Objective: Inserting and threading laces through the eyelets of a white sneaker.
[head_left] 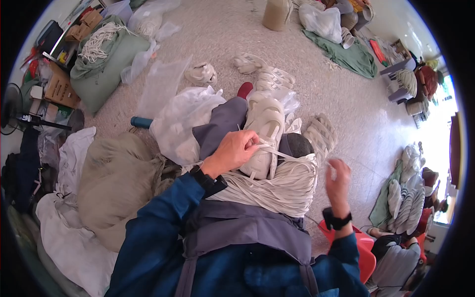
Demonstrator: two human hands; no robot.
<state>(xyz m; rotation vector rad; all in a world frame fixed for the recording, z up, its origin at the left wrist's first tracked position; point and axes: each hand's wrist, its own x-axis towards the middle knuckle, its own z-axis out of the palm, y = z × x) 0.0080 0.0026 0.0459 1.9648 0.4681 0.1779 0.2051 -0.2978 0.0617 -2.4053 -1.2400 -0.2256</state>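
Note:
A cream-white sneaker point(265, 116) lies across my lap. My left hand point(234, 152) is closed in a pinch at its opening, on a white shoelace point(273, 149). From there the lace stretches to the right, over a thick bundle of white laces point(267, 190) lying across my thighs. To the right of this bundle I hold my right hand point(339, 184) raised, fingers curled in. Slight blur hides what is between its fingertips. Dark wristbands circle both wrists.
Several white shoes point(274, 79) lie on the floor ahead, and another shoe stack point(320, 131) stands right of my knee. A white plastic bag point(185, 123) is at my left. Green sack point(99, 69), beige cloth point(116, 183) and red stool point(363, 250) surround me. Other people sit at the right.

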